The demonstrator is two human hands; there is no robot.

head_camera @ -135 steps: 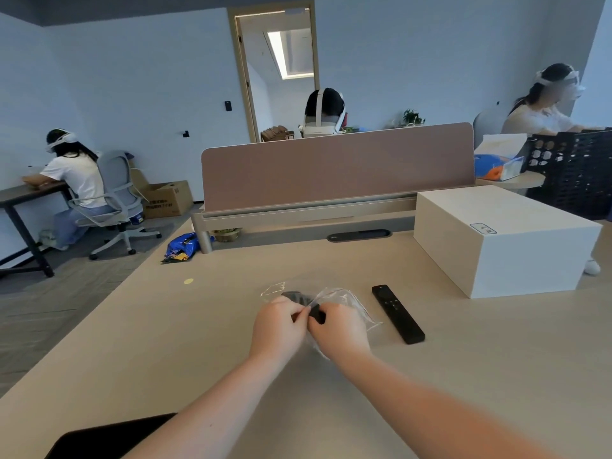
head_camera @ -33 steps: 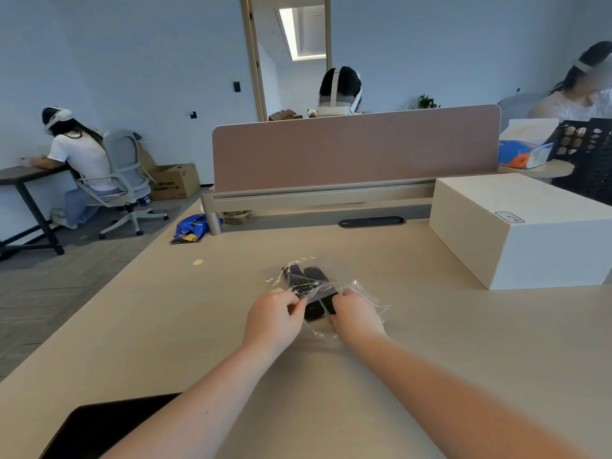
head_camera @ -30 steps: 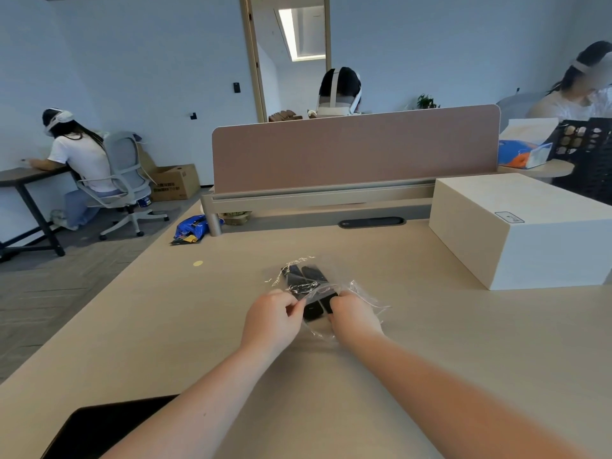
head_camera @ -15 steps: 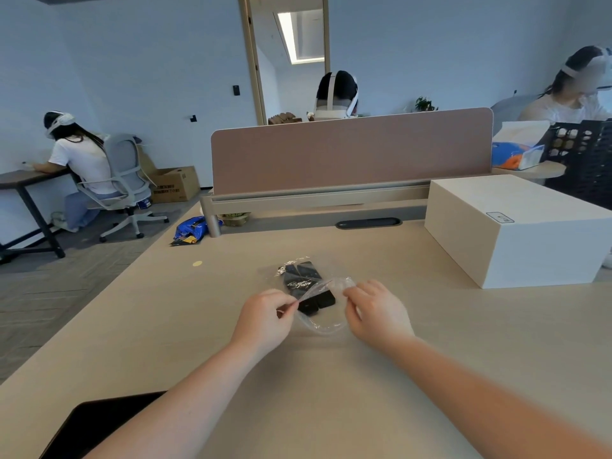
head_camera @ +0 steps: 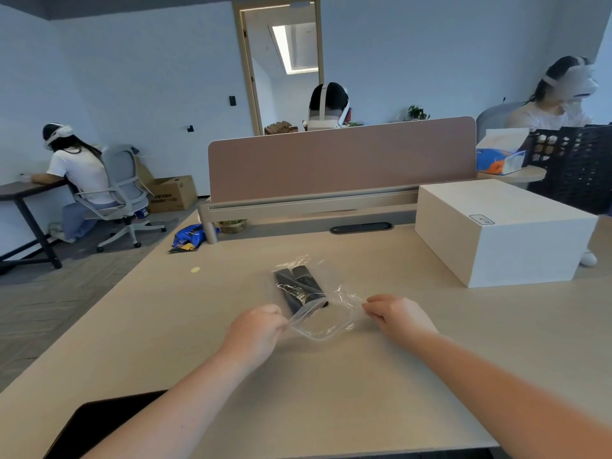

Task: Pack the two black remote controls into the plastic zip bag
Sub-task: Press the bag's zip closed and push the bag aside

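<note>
A clear plastic zip bag (head_camera: 326,321) lies on the desk (head_camera: 430,376) in front of me. Two black remote controls (head_camera: 299,288) lie side by side inside it, their far ends toward the divider. My left hand (head_camera: 256,331) pinches the left end of the bag's near edge. My right hand (head_camera: 395,314) pinches the right end of that edge. The near edge is stretched between the two hands and its mouth gapes slightly.
A white box (head_camera: 500,230) stands on the desk at the right. A brown divider panel (head_camera: 341,160) closes the far edge. A dark flat object (head_camera: 99,429) lies at the near left corner. Several people sit at other desks around the room.
The second remote, on the desk 4.5 s ago, now sits in the bag. In the last second my hands have moved apart, the right one sliding right, stretching the bag's near edge.
</note>
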